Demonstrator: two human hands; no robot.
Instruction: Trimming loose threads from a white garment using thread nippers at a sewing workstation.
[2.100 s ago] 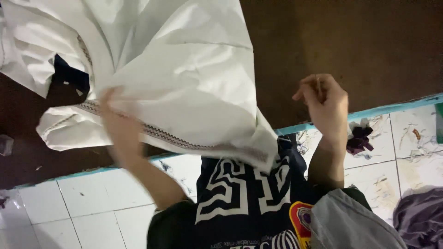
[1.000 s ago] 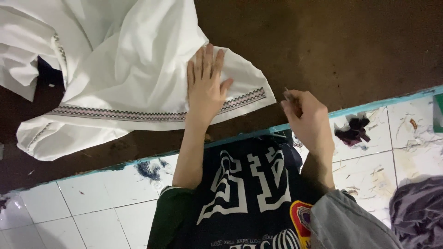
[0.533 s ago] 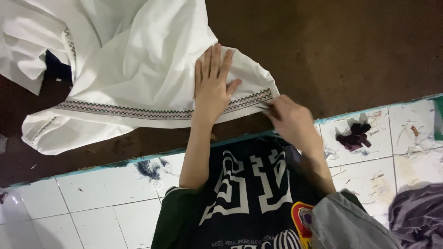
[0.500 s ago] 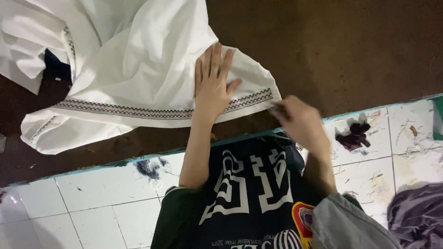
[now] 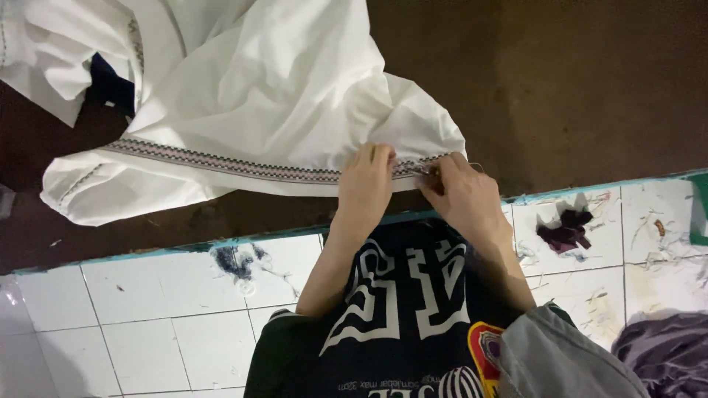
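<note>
Both the left hand (image 5: 366,184) and right hand (image 5: 463,197) pinch the patterned hem band (image 5: 221,163) of the white cotton garment (image 5: 273,88), near its right end, most of the band lying unhandled leftward.

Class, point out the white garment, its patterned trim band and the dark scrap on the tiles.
white garment (image 5: 280,81), head view, main cloth.
patterned trim band (image 5: 221,162), head view, mid-band.
dark scrap (image 5: 564,228), head view, centre.

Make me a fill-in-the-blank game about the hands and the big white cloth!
1. Both hands, the left hand and the right hand, work at the patterned ____ of the white cloth.
2. The cloth lies on a ____ table.
3. The floor is covered in white ____.
4. A dark ____ scrap lies on the tiles, right of the hands.

Missing words: hem; brown; tiles; purple
</note>
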